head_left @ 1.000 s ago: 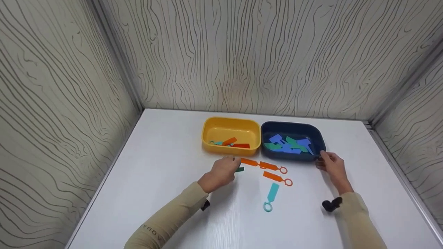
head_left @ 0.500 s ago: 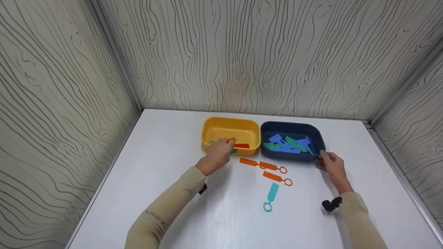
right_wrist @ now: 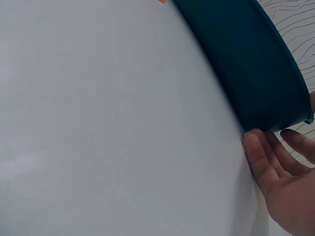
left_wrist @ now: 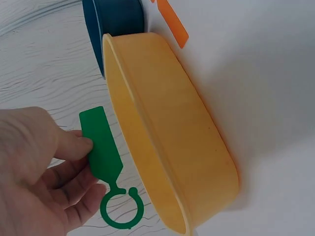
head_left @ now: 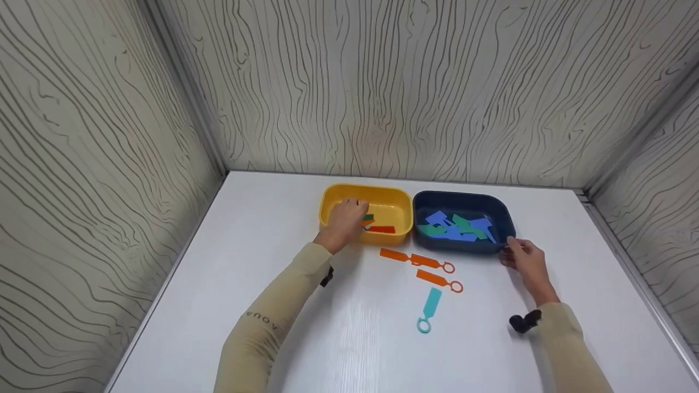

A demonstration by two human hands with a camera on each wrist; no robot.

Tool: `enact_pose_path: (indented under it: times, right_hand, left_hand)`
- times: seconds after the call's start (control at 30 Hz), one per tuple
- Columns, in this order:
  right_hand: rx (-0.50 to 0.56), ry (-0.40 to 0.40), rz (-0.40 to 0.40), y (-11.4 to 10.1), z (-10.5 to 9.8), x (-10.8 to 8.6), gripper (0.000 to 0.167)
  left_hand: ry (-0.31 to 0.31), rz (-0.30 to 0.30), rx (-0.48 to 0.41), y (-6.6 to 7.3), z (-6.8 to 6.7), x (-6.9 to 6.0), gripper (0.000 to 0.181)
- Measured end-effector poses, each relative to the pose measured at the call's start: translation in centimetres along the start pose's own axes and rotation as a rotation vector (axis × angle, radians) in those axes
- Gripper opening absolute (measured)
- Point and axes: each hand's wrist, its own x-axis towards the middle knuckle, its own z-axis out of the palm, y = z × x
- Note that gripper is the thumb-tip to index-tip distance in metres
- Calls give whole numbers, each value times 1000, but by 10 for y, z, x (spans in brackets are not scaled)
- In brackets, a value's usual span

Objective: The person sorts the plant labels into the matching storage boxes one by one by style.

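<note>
Over the yellow bin [head_left: 393,199], my left hand [head_left: 343,222] pinches a green tag with a split ring at one end [left_wrist: 101,147] between thumb and fingers. In the left wrist view the tag is in front of the bin's open side, ring end lower. Red, orange and teal tags lie inside that bin, partly hidden by the hand. My right hand [head_left: 528,268] holds the front right corner of the dark blue bin [head_left: 458,246], thumb at the rim and fingers against the outer wall [right_wrist: 246,64]. Blue and green tags [head_left: 450,228] lie in it.
In front of the bins lie orange tags [head_left: 431,277] and one teal tag [head_left: 432,303] on the white table [head_left: 262,234]. The two bins stand side by side. Wood-patterned walls [head_left: 371,98] enclose the table at the back and sides.
My left hand has carried the green tag from the table in front of the yellow bin up and forward over that bin. The right hand stays at the dark blue bin's corner.
</note>
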Motion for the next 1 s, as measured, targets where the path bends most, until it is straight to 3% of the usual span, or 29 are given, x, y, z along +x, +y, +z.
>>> enact_pose_path:
  times: [0.2, 0.5, 0.7, 1.0]
  right_hand:
    - [26, -11, -36, 0, -1, -3, 70]
    - [17, 2, -14, -1, -1, -1, 70]
    - [-1, 0, -12, -1, 0, -1, 73]
    - [20, -1, -13, 2, -2, 0, 71]
  left_hand:
    - [-18, -26, -3, 0, 0, 17, 43]
    - [-8, -58, -2, 1, 0, 27, 42]
    - [32, -58, 35, 1, 3, 25, 37]
    - [74, -22, -56, 6, 13, 16, 26]
